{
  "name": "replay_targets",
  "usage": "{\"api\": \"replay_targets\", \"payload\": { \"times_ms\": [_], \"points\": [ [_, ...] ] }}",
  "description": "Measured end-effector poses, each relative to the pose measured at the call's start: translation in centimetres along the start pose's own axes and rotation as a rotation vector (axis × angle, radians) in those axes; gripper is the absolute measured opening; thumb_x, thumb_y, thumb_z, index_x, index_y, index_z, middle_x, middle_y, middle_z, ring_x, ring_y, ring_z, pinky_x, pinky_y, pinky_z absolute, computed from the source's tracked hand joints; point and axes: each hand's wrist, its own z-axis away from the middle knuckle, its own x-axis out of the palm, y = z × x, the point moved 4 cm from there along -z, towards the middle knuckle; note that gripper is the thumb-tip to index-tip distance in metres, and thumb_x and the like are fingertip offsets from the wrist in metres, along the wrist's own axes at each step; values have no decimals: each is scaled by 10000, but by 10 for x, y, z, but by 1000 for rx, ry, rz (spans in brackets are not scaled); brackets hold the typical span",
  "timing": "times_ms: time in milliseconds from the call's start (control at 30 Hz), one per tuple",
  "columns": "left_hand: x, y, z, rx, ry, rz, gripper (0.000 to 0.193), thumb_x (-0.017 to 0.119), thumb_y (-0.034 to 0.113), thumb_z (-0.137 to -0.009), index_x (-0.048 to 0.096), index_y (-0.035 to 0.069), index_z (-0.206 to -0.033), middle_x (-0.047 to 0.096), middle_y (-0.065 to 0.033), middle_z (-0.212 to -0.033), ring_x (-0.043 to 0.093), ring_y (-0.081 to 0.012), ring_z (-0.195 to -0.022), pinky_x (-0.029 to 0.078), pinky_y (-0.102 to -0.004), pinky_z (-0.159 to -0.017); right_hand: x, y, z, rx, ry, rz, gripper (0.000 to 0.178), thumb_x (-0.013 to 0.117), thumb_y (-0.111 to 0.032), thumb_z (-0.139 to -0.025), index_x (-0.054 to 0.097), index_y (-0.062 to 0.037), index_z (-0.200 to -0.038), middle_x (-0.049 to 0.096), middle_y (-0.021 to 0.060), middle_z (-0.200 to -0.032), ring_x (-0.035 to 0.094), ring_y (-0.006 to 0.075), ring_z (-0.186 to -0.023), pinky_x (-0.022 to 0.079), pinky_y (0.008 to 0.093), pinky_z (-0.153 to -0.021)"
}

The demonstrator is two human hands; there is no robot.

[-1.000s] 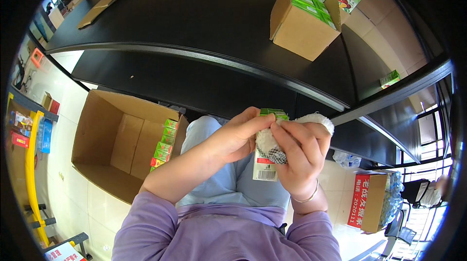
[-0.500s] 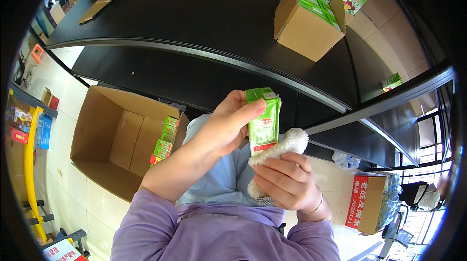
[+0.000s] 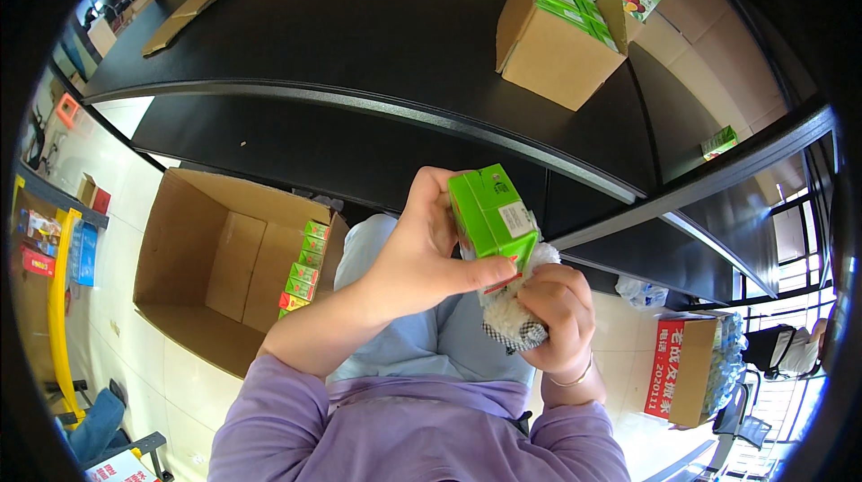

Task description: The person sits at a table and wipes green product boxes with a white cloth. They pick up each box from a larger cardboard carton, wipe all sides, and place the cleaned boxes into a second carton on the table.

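My left hand (image 3: 409, 253) grips a green drink carton (image 3: 489, 203) by its sides, thumb along the near edge. The carton is tilted, and its top face with a small white label shows. In my right hand (image 3: 561, 316) is a fluffy white cloth (image 3: 514, 313) with a checked patch, bunched and pressed against the carton's right and lower side. Both hands are above my lap, in front of the black shelves. To the left, an open cardboard box (image 3: 184, 280) holds a row of similar green cartons (image 3: 305, 262) along its right wall.
An upper black shelf (image 3: 359, 24) carries a cardboard box (image 3: 561, 78) full of green cartons. One green carton (image 3: 718, 142) lies farther right. A red-labelled box (image 3: 696, 370) with plastic bottles stands on the floor at right. A yellow rail (image 3: 61, 311) is at far left.
The carton has turned from upright, front showing, to tipped with its top facing me. My right hand with the cloth has moved up and around its side. A blue-clad leg appears at lower left.
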Motion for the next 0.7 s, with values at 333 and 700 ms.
{"api": "replay_targets", "payload": {
  "times_ms": [333,700],
  "points": [
    [9,2,9,282,-100,-220,858,784,-20,-535,256,115,-1198,304,-147,-1283,321,-252,-1225,345,-374,-964,-7,-11,-4,160,101,141,455,726,-46,-558,542,-2,-972,505,123,-923,518,234,-749,435,306,-601],
    [23,10,14,555,-149,-436,940,820,91,-533,176,112,-1218,271,-225,-1251,329,-320,-1188,297,-419,-963,4,-20,5,170,114,228,534,676,-102,-706,404,-8,-1156,418,207,-1138,500,308,-995,439,343,-805]
  ]
}}
